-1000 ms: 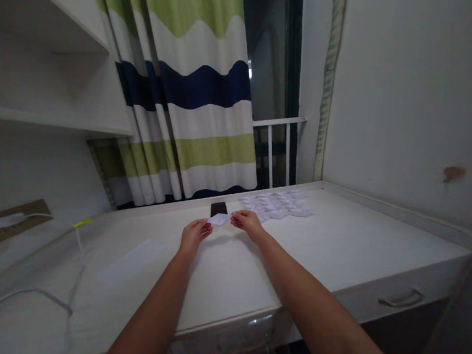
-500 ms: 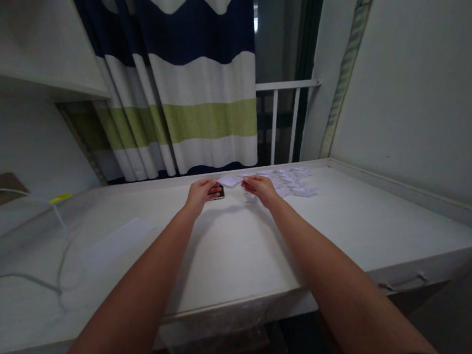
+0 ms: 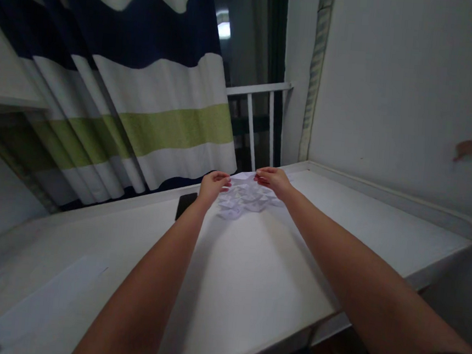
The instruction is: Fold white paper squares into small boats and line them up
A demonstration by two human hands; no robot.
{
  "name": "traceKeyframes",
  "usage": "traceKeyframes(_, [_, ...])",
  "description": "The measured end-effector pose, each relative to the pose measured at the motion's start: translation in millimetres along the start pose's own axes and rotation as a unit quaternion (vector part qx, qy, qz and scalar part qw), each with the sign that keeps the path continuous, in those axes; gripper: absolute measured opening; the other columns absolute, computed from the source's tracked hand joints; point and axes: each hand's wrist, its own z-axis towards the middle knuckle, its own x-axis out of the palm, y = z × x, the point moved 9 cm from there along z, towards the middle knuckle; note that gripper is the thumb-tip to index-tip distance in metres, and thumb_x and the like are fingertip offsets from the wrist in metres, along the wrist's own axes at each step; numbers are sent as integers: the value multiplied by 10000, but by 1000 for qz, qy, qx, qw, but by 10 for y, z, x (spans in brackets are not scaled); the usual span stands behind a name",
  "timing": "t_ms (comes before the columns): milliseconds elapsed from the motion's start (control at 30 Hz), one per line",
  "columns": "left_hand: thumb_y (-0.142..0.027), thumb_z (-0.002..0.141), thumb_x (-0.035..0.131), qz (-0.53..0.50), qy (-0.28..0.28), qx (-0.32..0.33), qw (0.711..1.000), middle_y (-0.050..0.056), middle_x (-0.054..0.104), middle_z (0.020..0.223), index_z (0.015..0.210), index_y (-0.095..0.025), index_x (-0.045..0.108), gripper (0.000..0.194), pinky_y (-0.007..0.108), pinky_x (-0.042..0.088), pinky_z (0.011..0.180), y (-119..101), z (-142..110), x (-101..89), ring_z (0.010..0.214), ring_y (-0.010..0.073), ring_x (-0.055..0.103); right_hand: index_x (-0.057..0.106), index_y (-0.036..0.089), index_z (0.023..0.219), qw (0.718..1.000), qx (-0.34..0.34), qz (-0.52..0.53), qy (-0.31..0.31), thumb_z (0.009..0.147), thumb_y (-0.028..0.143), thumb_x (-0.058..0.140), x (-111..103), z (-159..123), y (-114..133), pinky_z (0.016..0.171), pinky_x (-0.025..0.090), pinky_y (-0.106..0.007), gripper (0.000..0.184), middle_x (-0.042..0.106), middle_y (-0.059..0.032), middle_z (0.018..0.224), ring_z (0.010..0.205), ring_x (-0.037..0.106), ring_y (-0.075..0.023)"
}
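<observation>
Both arms reach straight out, palms down, toward the far edge of the white desk (image 3: 253, 266). Left hand (image 3: 214, 187) and right hand (image 3: 272, 181) sit either side of a white paper piece (image 3: 242, 176), fingers curled toward it. Can't tell if it's pinched. Folded paper pieces (image 3: 242, 198) lie heaped under the hands, black phone (image 3: 186, 204) just left of the heap.

head-worn view looks forward and down at left hand (image 3: 213, 187), right hand (image 3: 273, 181)
</observation>
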Motion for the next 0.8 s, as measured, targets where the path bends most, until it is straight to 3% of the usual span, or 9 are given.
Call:
traceKeyframes(233, [-150,621,596,36,29,19,999,7,578,604,677,-129,588,60,222,461,514,104,324,543,563,108,569,570,122,664,999,6,-26,-34,733,80,564,-503,208,140,563,472,-188,81,599,-2,553,534,597,-84])
traceKeyframes(467, [-129,635,556,104,69,63,990,1,565,594,684,-138,587,59,201,433,480,126,623,1080,565,106,553,571,116,666,997,10,-28,-68,725,64,561,-984,480,79,578,481,-187,79,602,-5,543,524,596,-81])
traceKeyframes(800, [-93,652,538,298,105,135,939,27,639,702,703,-148,631,120,230,443,659,278,863,1707,679,112,575,558,116,645,992,35,-32,-120,731,53,539,-1571,704,-157,552,479,-194,109,602,-8,570,519,599,-88])
